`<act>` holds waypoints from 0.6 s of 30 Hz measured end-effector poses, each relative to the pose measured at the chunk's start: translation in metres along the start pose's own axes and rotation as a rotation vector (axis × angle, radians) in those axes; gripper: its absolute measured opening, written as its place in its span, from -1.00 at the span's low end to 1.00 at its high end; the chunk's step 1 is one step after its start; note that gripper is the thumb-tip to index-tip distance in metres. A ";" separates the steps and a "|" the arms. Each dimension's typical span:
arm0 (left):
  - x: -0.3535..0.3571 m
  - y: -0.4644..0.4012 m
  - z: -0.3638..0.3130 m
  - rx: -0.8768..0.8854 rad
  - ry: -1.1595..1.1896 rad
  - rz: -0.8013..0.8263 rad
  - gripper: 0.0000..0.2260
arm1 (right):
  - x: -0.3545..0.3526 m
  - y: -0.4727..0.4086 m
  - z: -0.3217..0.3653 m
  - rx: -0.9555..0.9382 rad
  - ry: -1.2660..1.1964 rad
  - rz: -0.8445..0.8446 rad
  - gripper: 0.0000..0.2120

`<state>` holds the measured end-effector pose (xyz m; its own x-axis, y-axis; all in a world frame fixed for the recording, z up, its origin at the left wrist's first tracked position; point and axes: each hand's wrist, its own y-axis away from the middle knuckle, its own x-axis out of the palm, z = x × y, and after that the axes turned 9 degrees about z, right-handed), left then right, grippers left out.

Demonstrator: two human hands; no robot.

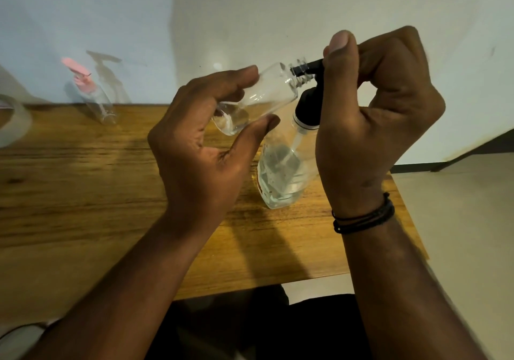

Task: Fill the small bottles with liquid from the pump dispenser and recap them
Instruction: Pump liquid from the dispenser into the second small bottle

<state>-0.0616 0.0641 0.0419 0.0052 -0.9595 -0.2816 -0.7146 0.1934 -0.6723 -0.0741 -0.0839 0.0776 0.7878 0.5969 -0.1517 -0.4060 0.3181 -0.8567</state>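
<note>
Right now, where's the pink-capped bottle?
Head view, far left: the pink-capped bottle stands at the back edge of the wooden table against the wall, well left of the left hand.

I am sitting at a small wooden table [83, 193] pushed against a plain white wall [250, 12], in what looks to me like an ordinary room at home rather than a lab or shop. To the right of the table a pale bare floor [472, 220] meets the wall along a dark skirting strip [411, 167]. At the table's far left stands a clear bottle with a pink pump [91, 95], a household sort of thing. The light is dim and yellowish.
</note>
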 end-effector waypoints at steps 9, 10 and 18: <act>0.000 0.000 0.001 0.004 -0.029 -0.008 -0.63 | 0.006 0.009 0.005 0.009 0.004 -0.024 -0.71; 0.000 0.000 0.001 0.002 -0.030 -0.006 -0.63 | 0.007 0.010 0.005 0.009 0.006 -0.026 -0.71; -0.001 -0.002 -0.002 0.024 -0.043 -0.011 -0.62 | 0.003 0.002 0.001 0.009 0.019 0.003 -0.69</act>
<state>-0.0615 0.0640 0.0444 0.0432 -0.9520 -0.3032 -0.6976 0.1885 -0.6912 -0.0729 -0.0808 0.0764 0.7954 0.5835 -0.1636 -0.4124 0.3233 -0.8517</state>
